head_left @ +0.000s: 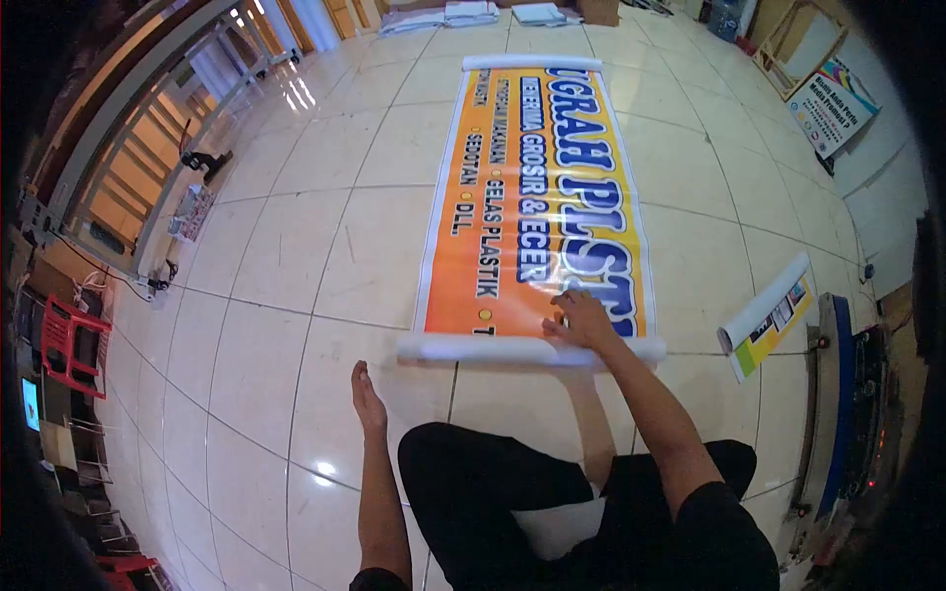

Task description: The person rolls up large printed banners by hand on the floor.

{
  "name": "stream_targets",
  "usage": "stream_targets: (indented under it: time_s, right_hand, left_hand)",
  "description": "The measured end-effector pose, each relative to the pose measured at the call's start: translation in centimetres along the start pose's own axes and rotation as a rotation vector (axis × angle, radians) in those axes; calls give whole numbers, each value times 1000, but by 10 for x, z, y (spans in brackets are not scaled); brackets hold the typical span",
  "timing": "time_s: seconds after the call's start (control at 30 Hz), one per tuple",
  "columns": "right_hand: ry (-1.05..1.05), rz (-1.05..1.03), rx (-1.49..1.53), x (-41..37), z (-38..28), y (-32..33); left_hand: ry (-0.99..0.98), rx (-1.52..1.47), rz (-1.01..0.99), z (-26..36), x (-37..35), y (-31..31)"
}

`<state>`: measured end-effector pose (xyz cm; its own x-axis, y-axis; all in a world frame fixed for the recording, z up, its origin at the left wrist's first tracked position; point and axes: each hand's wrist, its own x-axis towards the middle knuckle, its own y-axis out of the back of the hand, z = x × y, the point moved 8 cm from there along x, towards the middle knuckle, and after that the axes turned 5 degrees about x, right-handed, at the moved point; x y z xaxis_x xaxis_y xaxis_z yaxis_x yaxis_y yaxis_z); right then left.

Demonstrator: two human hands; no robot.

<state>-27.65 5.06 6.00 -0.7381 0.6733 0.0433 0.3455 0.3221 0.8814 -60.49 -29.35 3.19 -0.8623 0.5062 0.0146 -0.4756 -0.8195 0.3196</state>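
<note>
A long orange and yellow printed banner [503, 212] lies unrolled on the tiled floor in front of me. Its near end is wound into a white roll [434, 348], and its far end has a narrower white roll [532, 63]. My right hand [581, 320] rests over the banner's lower right part, just beyond the near roll, with its fingers spread and nothing held. Left of the near roll, my left hand [369, 396] is raised on edge, apart from the banner, its fingers extended and holding nothing.
A partly rolled poster [769, 310] lies at the right, beside a long machine [838, 394]. A metal-framed machine [128, 177] stands at the left near a red chair [74, 345]. Paper stacks [471, 14], a sign [831, 106] and a wooden frame [796, 49] are farther back.
</note>
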Motion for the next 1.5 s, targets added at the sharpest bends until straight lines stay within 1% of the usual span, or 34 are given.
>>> stream_targets:
  time_s: [0.03,0.07,0.1,0.17,0.2,0.27,0.3,0.37,0.47,0.53,0.6,0.63,0.67,0.7,0.73,0.8,0.87,0.93,0.97,1.03,1.07,1.1,1.13,1.17,1.2,1.23,1.27,1.3,1.33,1.37,1.4,1.43,1.47,1.5]
  right_hand:
    - [41,-184,58,19,5,-17]
    - [76,-374,118,29,7,-38]
    - [75,-371,120,31,6,-36]
    - [158,-354,-8,26,-2,-43]
    - [157,-363,0,16,-12,-45]
    - [57,-518,-105,-21,-37,-55]
    - [63,-540,-98,-47,-51,-62]
    - [188,-380,-96,-81,-80,-56]
    - [151,-356,-103,-100,-94,-58]
    - [128,-361,-119,-97,-91,-64]
    - [213,-315,-132,-98,-88,-72]
    - [160,-316,-138,-104,-88,-71]
    - [194,-228,-89,-106,-97,-60]
    - [234,-135,-47,-112,-99,-46]
    - [192,-136,-55,-126,-92,-34]
    - [-364,-123,132,-153,-46,-15]
    - [-793,617,-135,-235,37,1]
    - [-1079,1007,369,-305,108,1]
    - [-1080,1008,369,-307,107,4]
    - [-1017,808,830,-287,110,-16]
    - [-998,804,837,-281,108,-15]
    - [-1054,791,730,-282,111,-18]
    - [-1107,774,622,-281,109,-16]
    - [-1120,688,573,-280,110,-12]
    - [-1107,674,577,-278,109,2]
    - [-1129,462,475,-272,107,11]
    - [-1137,258,370,-263,102,17]
    - [-1119,253,372,-251,86,21]
    - [-994,284,-87,-230,52,49]
    - [-825,317,-535,-209,9,66]
    - [-745,41,-271,-188,-11,40]
    - [-646,-225,-12,-173,-43,7]
    - [-413,-205,-124,-164,-100,-14]
    - [-179,-182,-236,-162,-142,-33]
  left_hand:
    - [-15,-8,5,4,14,-7]
    - [60,-89,-16,0,22,-13]
    - [142,-164,-40,-6,27,-19]
    - [145,-166,-70,-11,35,-29]
    - [146,-174,-96,-14,36,-33]
    - [133,-171,-130,-15,31,-37]
    - [122,-166,-149,-14,24,-38]
    - [94,-156,-192,-7,10,-40]
    - [86,-168,-245,4,-7,-43]
    - [96,-217,-266,-6,-4,-44]
    - [52,-161,-319,-25,3,-45]
    - [-48,-67,-359,-31,6,-45]
    - [-6,-21,-403,-45,10,-47]
    - [-33,12,-464,-26,5,-50]
    - [-66,83,-457,-13,3,-48]
    - [-37,73,-451,-10,4,-50]
    - [37,-13,-420,-15,8,-51]
    - [117,-108,-376,-27,10,-55]
    - [149,-140,-360,-28,9,-57]
    - [195,-165,-357,-14,0,-62]
    - [217,-173,-358,-3,-7,-64]
    - [262,-191,-364,5,-9,-65]
    - [255,-195,-341,0,-2,-60]
    - [205,-155,-396,-4,5,-62]
    - [164,-112,-452,-14,10,-63]
    - [129,-66,-508,-19,10,-60]
    - [132,-64,-488,-3,11,-55]
    - [70,360,-582,28,10,-63]
    - [28,798,-671,50,14,-67]
    - [70,775,-715,53,19,-69]
    - [70,772,-697,31,25,-73]
    - [-176,789,-572,5,36,-85]
    - [-418,800,-443,0,43,-91]
    - [-199,832,-445,14,38,-96]
